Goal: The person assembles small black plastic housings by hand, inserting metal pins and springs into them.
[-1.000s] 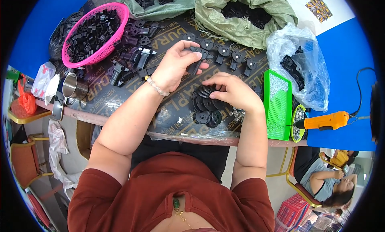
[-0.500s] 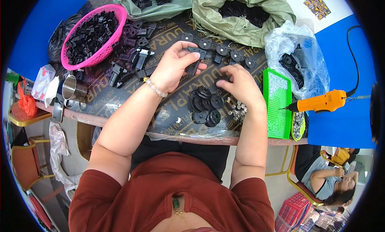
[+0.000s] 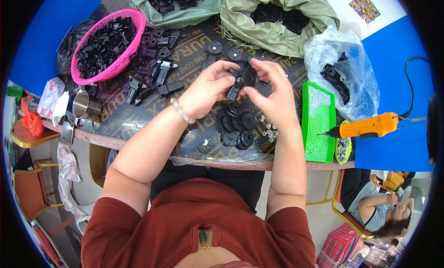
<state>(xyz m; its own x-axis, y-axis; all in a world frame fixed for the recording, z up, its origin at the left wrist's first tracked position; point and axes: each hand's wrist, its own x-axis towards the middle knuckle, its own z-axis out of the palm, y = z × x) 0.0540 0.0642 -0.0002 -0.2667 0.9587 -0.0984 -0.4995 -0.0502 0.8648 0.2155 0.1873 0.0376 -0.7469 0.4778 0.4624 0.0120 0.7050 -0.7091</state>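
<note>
My left hand (image 3: pixel 203 93) grips a black plastic bracket (image 3: pixel 232 93) between thumb and fingers above the middle of the table. Against the bracket's upper end, my right hand (image 3: pixel 279 92) holds a black plastic disc (image 3: pixel 250 76), its thumb below and fingers above. Whether disc and bracket are joined cannot be seen. Just nearer to me lies a pile of black discs (image 3: pixel 237 125), with several small shiny metal parts (image 3: pixel 270 132) at its right. Beyond my hands are black brackets with discs on them (image 3: pixel 235 54), partly hidden by my fingers.
A pink basket (image 3: pixel 142 25) of black parts stands at left, with loose black parts (image 3: pixel 162 90) beside it. Green sacks (image 3: pixel 233 13) line the back. On the right are a green tray (image 3: pixel 333 124), an orange electric screwdriver (image 3: pixel 374 125) and a plastic bag (image 3: pixel 365 83). A person (image 3: pixel 379 205) is beyond.
My right hand has lifted a disc from near the pile up to the bracket in my left hand. The bracket has shifted slightly right and nearer to me.
</note>
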